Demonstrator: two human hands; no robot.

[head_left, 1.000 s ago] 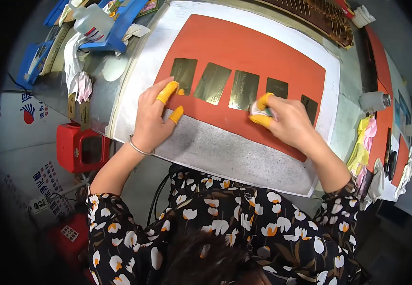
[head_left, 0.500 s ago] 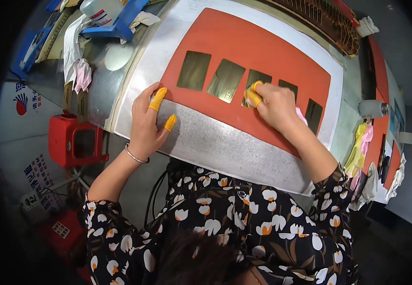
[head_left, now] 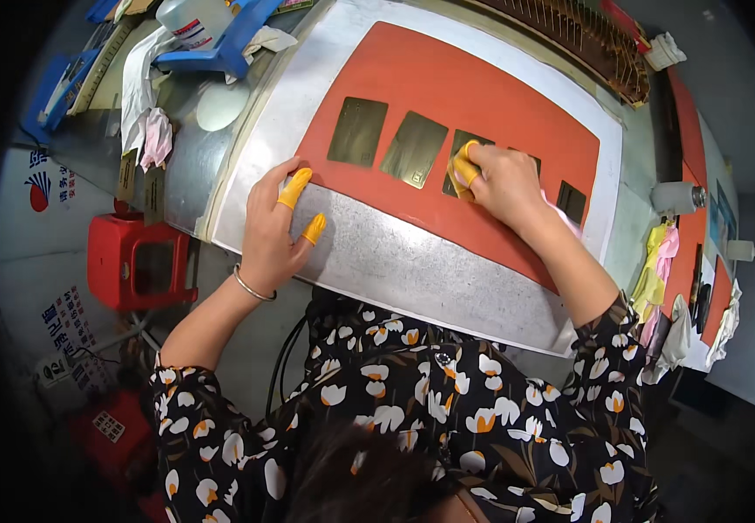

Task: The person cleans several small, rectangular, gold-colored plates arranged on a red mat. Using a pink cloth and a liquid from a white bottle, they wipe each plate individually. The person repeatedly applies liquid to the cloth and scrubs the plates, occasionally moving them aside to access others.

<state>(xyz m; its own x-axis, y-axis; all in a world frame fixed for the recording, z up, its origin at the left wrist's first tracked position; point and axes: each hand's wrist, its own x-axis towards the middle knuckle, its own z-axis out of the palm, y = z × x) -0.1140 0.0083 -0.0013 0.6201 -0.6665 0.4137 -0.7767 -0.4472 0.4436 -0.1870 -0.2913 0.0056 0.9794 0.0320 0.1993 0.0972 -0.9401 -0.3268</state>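
Lying on the flat red mat (head_left: 464,78), partly under the curled right hand (head_left: 506,179) whose grip I cannot tell, the thin dark-gold rectangular card (head_left: 459,138) looks light, stiff, scratch-prone, best taken by its edges. Room opens beyond it; the left hand (head_left: 274,222), spread and empty, rests at the mat's near-left corner.

A: Vantage?
B: Head-worn left fisheye, looking steeply down; picture upright, edges bending and darkening.
A: How near?
B: Close; flat orange-red rectangular mat (head_left: 460,87) above centre, wearer's black flower-printed fabric top (head_left: 517,383) filling the bottom.
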